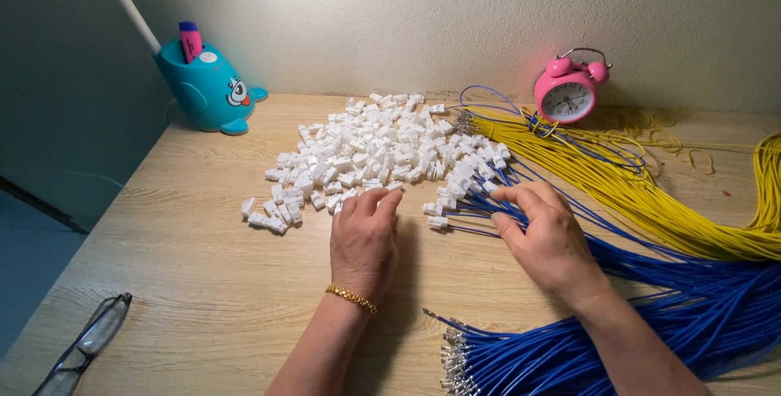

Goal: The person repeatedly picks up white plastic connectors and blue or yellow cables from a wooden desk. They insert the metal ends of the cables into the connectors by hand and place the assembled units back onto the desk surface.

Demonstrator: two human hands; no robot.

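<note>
A large heap of small white plastic connectors [366, 148] lies on the wooden desk [187, 250]. My left hand [364, 237], with a gold bracelet at the wrist, rests palm down at the heap's near edge, fingertips touching a few connectors. My right hand [547, 237] lies over a fan of blue wires [691, 298], its fingertips pinching at wire ends fitted with white connectors [455, 193]. A second bunch of blue wires with bare metal terminals [464, 359] lies near the front edge.
A thick bundle of yellow wires [643, 193] runs across the right side. A pink alarm clock [567, 91] stands by the wall. A teal whale-shaped lamp base [203, 87] is at the back left. Eyeglasses [85, 343] lie at the front left.
</note>
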